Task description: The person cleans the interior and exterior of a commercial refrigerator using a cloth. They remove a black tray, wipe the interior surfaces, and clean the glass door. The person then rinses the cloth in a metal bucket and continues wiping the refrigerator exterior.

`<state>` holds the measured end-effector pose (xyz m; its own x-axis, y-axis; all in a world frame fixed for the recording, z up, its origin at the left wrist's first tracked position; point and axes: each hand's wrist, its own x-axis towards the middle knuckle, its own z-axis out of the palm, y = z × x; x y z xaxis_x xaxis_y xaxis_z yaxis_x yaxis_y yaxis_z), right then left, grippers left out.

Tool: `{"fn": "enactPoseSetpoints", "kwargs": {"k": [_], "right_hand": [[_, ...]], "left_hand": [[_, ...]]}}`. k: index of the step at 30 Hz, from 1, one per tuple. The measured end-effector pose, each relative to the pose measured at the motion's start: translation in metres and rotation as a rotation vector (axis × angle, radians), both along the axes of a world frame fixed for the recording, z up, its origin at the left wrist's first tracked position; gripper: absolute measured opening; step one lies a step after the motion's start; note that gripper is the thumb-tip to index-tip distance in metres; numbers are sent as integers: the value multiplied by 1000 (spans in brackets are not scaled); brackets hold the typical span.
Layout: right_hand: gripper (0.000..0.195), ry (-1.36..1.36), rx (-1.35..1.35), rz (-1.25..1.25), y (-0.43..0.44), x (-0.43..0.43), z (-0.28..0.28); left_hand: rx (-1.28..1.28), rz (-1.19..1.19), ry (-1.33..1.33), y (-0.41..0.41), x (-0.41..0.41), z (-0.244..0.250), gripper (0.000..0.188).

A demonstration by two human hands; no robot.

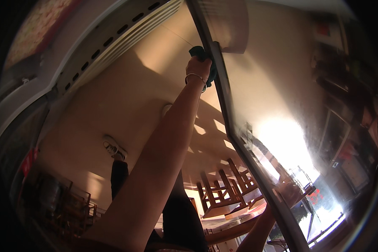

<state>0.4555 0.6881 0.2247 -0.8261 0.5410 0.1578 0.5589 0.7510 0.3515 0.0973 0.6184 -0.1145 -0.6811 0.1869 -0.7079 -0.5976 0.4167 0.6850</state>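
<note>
My left hand (199, 66), with a bracelet at the wrist, is closed around a dark green cloth (212, 74). The cloth touches or nearly touches the dark edge frame (222, 85) of a glass door, whose pane (271, 82) spreads to the right. Lower right, my right hand (286, 191) appears blurred through the glass, its forearm passing behind the frame. It is at a bar-like handle (308, 191); glare hides how its fingers lie.
Wooden chairs (219, 193) stand upside down behind me, below in the picture. A slotted metal panel (123, 30) runs along the upper left. My shoe (113, 147) rests on the sunlit beige floor (91, 119). Bright glare (283, 138) covers part of the pane.
</note>
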Motion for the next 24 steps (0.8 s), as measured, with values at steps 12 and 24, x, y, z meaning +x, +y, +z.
{"fn": "enactPoseSetpoints", "kwargs": {"k": [12,24], "right_hand": [[17,-264,138,73,-12,-21,-2],[24,-266,156,257,9,38,4]], "left_hand": [[74,-805,-574,-57,244,53,36],[-396,-651,-271,-249,163,24,38]]}}
